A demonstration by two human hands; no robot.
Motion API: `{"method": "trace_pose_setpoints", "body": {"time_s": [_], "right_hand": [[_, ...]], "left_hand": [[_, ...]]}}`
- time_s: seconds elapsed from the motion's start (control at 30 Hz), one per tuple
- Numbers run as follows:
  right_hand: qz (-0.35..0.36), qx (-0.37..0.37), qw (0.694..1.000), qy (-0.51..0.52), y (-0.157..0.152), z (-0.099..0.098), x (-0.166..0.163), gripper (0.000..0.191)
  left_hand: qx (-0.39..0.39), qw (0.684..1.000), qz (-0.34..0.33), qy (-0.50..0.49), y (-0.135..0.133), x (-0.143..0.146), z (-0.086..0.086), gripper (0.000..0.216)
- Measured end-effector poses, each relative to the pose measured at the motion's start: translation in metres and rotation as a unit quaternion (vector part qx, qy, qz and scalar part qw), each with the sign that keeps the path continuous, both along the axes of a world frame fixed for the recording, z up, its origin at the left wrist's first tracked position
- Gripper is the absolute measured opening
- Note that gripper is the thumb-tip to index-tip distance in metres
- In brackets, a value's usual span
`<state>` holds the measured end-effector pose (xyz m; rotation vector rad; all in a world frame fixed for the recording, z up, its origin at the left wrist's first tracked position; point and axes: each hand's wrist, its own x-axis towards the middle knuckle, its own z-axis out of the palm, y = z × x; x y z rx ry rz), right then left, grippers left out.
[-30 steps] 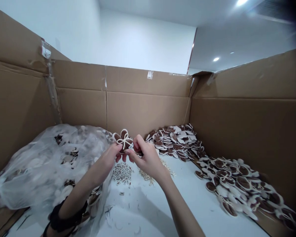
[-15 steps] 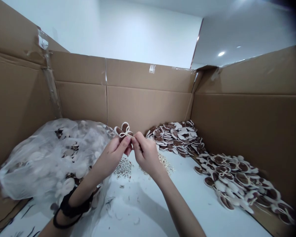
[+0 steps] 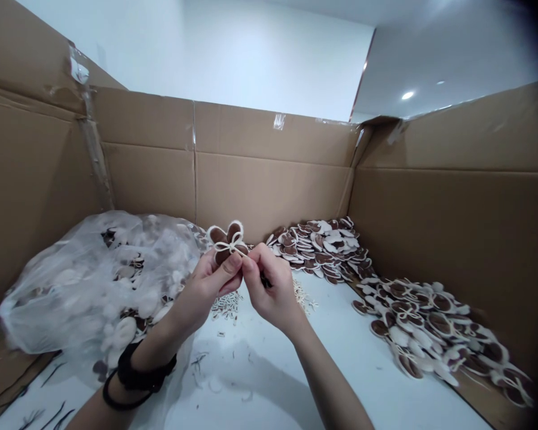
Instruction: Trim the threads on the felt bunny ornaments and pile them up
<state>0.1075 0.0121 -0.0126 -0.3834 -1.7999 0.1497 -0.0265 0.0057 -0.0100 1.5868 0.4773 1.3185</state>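
Your left hand (image 3: 206, 291) pinches the probably soft, lightweight brown piece (image 3: 222, 256) by its lower edge, your right hand (image 3: 273, 288) its cord (image 3: 233, 245).

From here, the fingers (image 3: 230, 267) hide from me the lower part of the brown, white-edged, eared fabric piece (image 3: 219, 237); the translucent white plastic bag (image 3: 80, 289) blurs whatever it holds; the tiny pale bits (image 3: 226, 306) defy identification.
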Motion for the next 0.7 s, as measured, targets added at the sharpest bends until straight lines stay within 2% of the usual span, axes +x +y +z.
{"method": "trace_pose_setpoints", "body": {"time_s": [0.33, 0.47, 0.53, 0.63, 0.7], "right_hand": [[0.074, -0.085, 0.993, 0.027, -0.010, -0.001, 0.001, 0.032], [0.146, -0.126, 0.980, 0.049, -0.015, 0.000, 0.001, 0.034], [0.229, -0.157, 0.957, 0.083, -0.017, 0.001, -0.001, 0.033], [0.366, -0.200, 0.890, 0.183, -0.016, 0.004, -0.002, 0.033], [0.389, -0.208, 0.866, 0.235, -0.011, 0.007, -0.001, 0.034]], "left_hand": [[-0.055, 0.992, -0.114, 0.010, -0.007, -0.005, 0.008, 0.052], [-0.073, 0.987, -0.142, 0.005, -0.012, -0.004, 0.008, 0.050], [-0.083, 0.985, -0.148, -0.007, -0.016, -0.002, 0.008, 0.049], [-0.072, 0.984, -0.160, -0.043, -0.023, 0.003, 0.011, 0.048], [-0.041, 0.985, -0.162, -0.037, -0.026, 0.004, 0.014, 0.047]]}}
